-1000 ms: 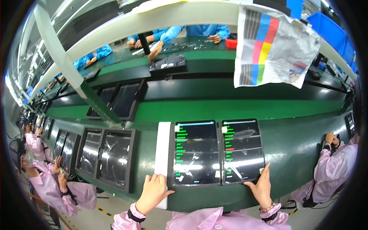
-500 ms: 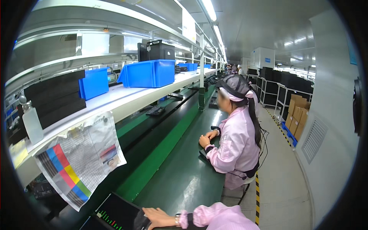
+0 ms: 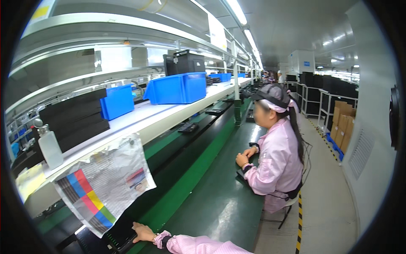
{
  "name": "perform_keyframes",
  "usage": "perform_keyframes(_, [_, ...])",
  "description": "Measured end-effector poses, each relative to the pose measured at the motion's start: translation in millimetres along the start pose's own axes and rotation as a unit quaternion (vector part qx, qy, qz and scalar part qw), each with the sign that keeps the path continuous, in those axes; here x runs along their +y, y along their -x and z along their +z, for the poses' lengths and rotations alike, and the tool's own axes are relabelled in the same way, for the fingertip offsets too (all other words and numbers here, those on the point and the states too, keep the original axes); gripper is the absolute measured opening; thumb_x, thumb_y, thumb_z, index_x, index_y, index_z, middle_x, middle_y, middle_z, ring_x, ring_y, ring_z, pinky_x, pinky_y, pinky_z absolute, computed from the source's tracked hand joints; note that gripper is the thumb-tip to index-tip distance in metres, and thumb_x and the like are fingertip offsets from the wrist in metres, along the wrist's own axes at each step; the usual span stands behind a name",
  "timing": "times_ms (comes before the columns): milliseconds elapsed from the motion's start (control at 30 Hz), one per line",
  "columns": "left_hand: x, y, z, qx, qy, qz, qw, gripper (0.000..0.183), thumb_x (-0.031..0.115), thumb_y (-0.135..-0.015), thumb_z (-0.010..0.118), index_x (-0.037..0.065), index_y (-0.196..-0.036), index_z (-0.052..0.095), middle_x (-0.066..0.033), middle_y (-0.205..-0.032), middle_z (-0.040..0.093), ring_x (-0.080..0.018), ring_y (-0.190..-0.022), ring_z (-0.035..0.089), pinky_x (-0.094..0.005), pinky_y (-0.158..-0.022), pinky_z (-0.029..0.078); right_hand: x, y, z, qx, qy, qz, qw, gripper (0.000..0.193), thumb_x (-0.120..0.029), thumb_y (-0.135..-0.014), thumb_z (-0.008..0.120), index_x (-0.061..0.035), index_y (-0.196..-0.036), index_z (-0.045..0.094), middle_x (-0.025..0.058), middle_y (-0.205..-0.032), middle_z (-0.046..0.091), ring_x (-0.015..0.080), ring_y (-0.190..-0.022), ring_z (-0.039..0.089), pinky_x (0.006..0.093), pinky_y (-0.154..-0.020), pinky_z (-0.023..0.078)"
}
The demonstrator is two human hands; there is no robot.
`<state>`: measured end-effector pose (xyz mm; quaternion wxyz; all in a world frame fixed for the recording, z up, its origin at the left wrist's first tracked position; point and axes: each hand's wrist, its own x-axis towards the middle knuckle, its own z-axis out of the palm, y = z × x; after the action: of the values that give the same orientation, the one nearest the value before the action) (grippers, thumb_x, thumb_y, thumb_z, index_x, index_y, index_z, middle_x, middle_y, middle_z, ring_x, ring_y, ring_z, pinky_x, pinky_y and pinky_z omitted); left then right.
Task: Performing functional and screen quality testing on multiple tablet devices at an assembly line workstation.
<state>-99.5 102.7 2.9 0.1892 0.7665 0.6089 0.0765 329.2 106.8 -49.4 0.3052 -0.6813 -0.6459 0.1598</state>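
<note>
My right hand (image 3: 144, 233), in a pink sleeve with a dark wrist strap, reaches in from the lower edge. Its fingers and thumb are curled at the right edge of a black flat panel (image 3: 123, 230), which lies low on the line partly behind a hanging printed sheet (image 3: 112, 178). Small green marks show on the dark surface by the sheet's lower corner. Another dark panel (image 3: 91, 240) with a bright edge sits just left of it, cut off by the frame. What it is exactly cannot be made out. My left hand is out of view.
A person in pink (image 3: 279, 156) sits at the green bench (image 3: 211, 211), hands together. Blue bins (image 3: 177, 89), a black stack (image 3: 74, 120) and a clear bottle (image 3: 50, 148) stand on the shelf. Black devices (image 3: 188, 127) lie on the line. Cartons (image 3: 342, 125) stand by the wall.
My right hand has moved left and away from me, carrying the black panel further under the hanging sheet. The whole view has shifted, so the surroundings appear further right and lower.
</note>
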Motion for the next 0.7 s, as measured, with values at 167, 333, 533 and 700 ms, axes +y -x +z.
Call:
perform_keyframes(167, [-15.7,-19.5,7.0,0.038,-0.115,0.073,0.990,0.047,0.020,-0.084,0.063,-0.004,-0.120,0.045,-0.0192,-0.104,0.061,-0.0260,-0.094,0.062,-0.0347,-0.080,0.050,-5.8,5.4,7.8,0.105,0.048,-0.076,0.990,0.078,-0.051,-0.063,0.074,-0.0026,-0.119,0.053,0.0212,-0.135,0.041,0.0340,-0.122,0.044,0.0393,-0.096,0.042])
perform_keyframes(333, [-15.9,37.3,-10.5,0.071,-0.028,-0.015,0.997,0.068,0.050,-0.072,0.069,0.000,-0.114,0.050,-0.0218,-0.109,0.054,-0.0378,-0.103,0.055,-0.0481,-0.082,0.044,-22.1,23.4,-1.9,0.087,0.082,-0.091,0.989,0.096,-0.054,-0.061,0.075,0.0114,-0.122,0.043,0.0295,-0.121,0.046,0.0380,-0.106,0.053,0.0426,-0.087,0.047])
perform_keyframes(533, [16.5,158.8,32.8,0.070,-0.007,0.047,0.996,0.078,0.054,-0.076,0.064,0.003,-0.129,0.039,-0.0208,-0.141,0.028,-0.0409,-0.122,0.041,-0.0536,-0.093,0.040,-31.3,114.7,-22.0,-0.116,0.048,-0.026,0.992,0.099,-0.051,-0.077,0.064,0.0118,-0.137,0.017,0.0322,-0.142,0.020,0.0423,-0.134,0.021,0.0505,-0.107,0.022])
perform_keyframes(700, [78.2,209.3,78.3,0.116,0.022,0.116,0.986,0.071,0.036,-0.071,0.073,0.006,-0.127,0.043,-0.0219,-0.140,0.026,-0.0453,-0.113,0.039,-0.0501,-0.095,0.037,-57.9,203.9,-31.9,-0.239,-0.193,-0.108,0.945,0.084,-0.045,-0.087,0.056,0.0109,-0.137,0.019,0.0324,-0.142,0.021,0.0398,-0.137,0.016,0.0398,-0.112,0.016])
